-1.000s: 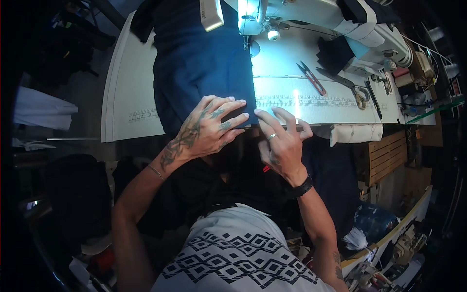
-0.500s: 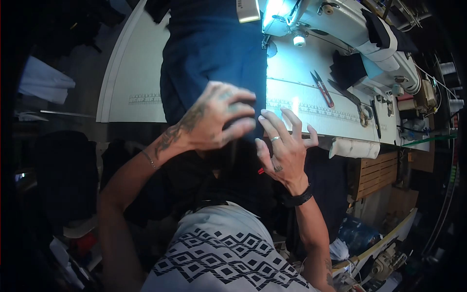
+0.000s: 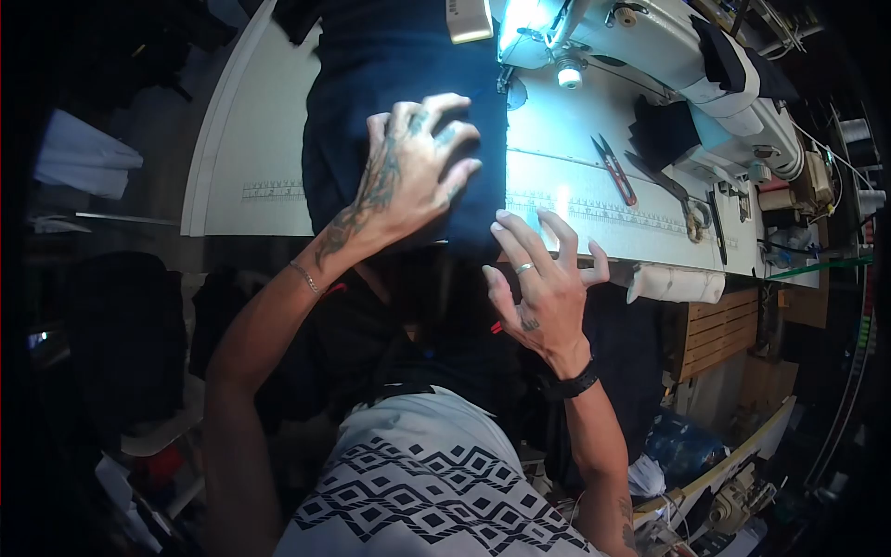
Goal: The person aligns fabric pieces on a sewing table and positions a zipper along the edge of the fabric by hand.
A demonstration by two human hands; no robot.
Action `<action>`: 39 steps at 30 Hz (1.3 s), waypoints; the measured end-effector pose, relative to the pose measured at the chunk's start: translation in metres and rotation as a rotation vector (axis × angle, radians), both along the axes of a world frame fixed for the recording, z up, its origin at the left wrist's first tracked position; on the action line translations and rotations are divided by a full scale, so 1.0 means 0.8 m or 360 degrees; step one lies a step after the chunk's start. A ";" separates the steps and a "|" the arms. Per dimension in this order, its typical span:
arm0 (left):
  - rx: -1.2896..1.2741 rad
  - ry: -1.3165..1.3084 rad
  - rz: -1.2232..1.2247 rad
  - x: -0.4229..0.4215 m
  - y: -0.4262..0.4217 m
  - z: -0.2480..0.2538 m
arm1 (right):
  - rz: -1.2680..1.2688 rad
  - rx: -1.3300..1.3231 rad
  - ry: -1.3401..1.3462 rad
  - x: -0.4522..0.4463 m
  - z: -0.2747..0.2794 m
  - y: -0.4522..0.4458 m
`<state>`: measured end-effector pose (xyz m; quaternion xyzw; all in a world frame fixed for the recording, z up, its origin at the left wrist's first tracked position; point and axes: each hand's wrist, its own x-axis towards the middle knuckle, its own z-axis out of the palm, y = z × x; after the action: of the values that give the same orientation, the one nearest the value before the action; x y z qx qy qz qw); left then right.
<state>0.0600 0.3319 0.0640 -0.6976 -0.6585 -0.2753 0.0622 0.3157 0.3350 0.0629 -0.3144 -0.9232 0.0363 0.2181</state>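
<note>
Dark blue cloth [image 3: 408, 74] lies over the left part of the white sewing table [image 3: 260, 139], its right edge running up to the needle area of the sewing machine [image 3: 640, 42]. My left hand [image 3: 418, 162] is over the middle of this cloth, fingers apart and bent, holding nothing. By the cloth's lower right corner, at the table's front edge, my right hand [image 3: 543, 283] has its fingers spread and nothing in them. It wears a ring, and a black band circles the wrist.
Red-handled snips [image 3: 614, 172], large dark scissors [image 3: 676, 190] and a black pen-like tool [image 3: 717, 226] lie right of the cloth. A white roll [image 3: 676, 282] hangs at the front edge. Thread spools [image 3: 778, 200] stand far right.
The view has shifted, so the table sits differently in the frame. My left hand has moved forward up the cloth, away from its front edge. My right hand has drawn slightly off the cloth's corner.
</note>
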 end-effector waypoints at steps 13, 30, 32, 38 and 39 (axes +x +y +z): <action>-0.0363 0.0080 -0.0179 0.001 -0.027 -0.008 | 0.0024 -0.0153 -0.0156 0.003 0.031 0.000; -0.0418 0.0057 -0.0190 -0.009 -0.014 -0.005 | 0.0038 -0.0103 -0.0242 -0.004 0.029 0.016; -0.0410 0.0061 -0.0186 -0.010 -0.009 -0.005 | 0.0048 -0.0104 -0.0214 -0.006 0.028 0.022; -0.0417 0.0075 -0.0137 0.003 -0.020 -0.002 | 0.0060 -0.0132 -0.0237 -0.005 0.030 0.020; -0.0412 0.0087 -0.0132 0.004 -0.022 -0.003 | 0.0061 -0.0132 -0.0237 -0.005 0.031 0.021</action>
<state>0.0632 0.3144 0.0618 -0.7336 -0.6572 -0.1714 -0.0218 0.3117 0.3515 0.0874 -0.3074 -0.9404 0.0551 0.1349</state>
